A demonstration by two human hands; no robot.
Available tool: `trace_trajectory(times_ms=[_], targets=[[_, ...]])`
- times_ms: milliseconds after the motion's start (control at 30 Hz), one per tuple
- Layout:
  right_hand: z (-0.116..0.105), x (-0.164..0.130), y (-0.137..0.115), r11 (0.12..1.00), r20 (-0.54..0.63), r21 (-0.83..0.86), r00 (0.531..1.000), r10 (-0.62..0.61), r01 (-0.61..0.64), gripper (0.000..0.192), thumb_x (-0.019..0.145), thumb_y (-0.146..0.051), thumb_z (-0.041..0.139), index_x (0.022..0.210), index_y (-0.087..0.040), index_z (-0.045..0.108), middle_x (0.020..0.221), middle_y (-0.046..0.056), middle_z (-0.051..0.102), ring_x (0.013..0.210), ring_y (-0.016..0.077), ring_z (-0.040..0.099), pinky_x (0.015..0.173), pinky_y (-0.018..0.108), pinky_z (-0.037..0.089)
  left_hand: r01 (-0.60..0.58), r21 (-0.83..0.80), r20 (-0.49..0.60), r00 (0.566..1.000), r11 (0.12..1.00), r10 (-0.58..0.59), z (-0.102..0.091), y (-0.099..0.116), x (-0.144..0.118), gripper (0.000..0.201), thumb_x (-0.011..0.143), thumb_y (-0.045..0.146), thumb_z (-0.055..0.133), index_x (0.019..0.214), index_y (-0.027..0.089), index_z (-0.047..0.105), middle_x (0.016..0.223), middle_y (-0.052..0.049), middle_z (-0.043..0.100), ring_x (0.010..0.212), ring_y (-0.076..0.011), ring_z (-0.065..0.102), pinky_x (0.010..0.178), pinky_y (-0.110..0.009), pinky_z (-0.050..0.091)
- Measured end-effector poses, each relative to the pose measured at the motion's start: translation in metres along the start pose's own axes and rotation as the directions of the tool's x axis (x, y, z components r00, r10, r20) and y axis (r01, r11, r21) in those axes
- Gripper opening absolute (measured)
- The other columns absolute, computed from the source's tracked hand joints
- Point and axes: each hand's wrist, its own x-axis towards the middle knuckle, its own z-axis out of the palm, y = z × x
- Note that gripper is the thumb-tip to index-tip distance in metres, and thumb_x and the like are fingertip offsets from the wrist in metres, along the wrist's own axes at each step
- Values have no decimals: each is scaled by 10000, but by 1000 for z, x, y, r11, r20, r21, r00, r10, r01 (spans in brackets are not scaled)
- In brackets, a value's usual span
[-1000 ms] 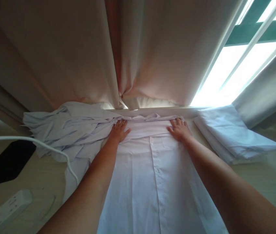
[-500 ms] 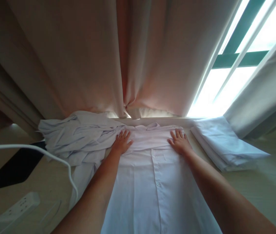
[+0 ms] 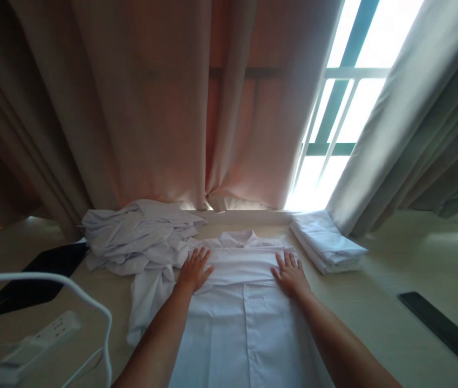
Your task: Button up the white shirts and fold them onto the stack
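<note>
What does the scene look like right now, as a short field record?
left hand: flat on white shirt, near its collar
right hand: flat on the same shirt
left of shirt: crumpled pile of shirts
right of shirt: folded stack
near left: power strip, white cable
behind: curtains, window

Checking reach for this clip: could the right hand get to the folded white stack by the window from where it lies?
Probably yes. The right hand lies flat on the white shirt, and the folded stack sits just beyond it to the right, with only bare table between.
</note>
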Motion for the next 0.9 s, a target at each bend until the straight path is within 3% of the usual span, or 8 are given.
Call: trace_trajectory(times_ms=[133,367,533,633,733,900], targets=[[-6,-58,-4,1000,-3,6,1000,28,-28,737,935,-616,282,1577,-257,239,1651,107,114,1526,309,80,1194,560,82,7,-3,11,1000,1000,-7,-6,9,-53,693,923,647,304,1561,394,209,1652,26,149,1528,-295,84,1213,-552,133],[-10,-144,-11,997,35,20,997,68,-68,744,944,-598,289,1583,-224,214,1655,122,81,1528,319,37,1181,574,53,-9,-36,11,1000,999,10,-9,20,-132,707,936,629,327,1568,331,219,1656,-44,155,1526,-323,98,1192,-600,89],[-11,-167,-1,1000,70,24,998,1,-3,743,950,-608,316,1571,-204,252,1652,144,102,1525,336,46,1176,576,27,-41,-63,30,999,997,43,-12,25,-155,665,957,555,367,1555,277,281,1650,-80,180,1523,-338,89,1181,-615,68],[-13,-180,3,998,-3,27,999,-48,48,722,955,-609,322,1566,-228,269,1653,132,112,1524,342,50,1172,588,-28,-83,-60,-50,996,995,80,-12,29,-173,615,983,478,352,1558,272,274,1660,-61,139,1532,-312,26,1194,-587,55],[-13,-195,6,989,-66,37,988,-139,142,721,951,-624,330,1573,-268,244,1663,90,60,1527,334,32,1184,564,-44,-132,-99,-74,989,986,125,-4,32,-196,637,991,523,311,1571,276,224,1664,-47,115,1534,-293,26,1204,-544,100],[-5,-200,14,969,29,72,971,-238,236,734,952,-645,305,1577,-269,225,1661,93,54,1526,330,68,1195,554,25,-194,-119,-37,981,974,191,12,31,-206,676,980,598,273,1569,267,238,1647,-59,202,1531,-278,81,1212,-495,109]])
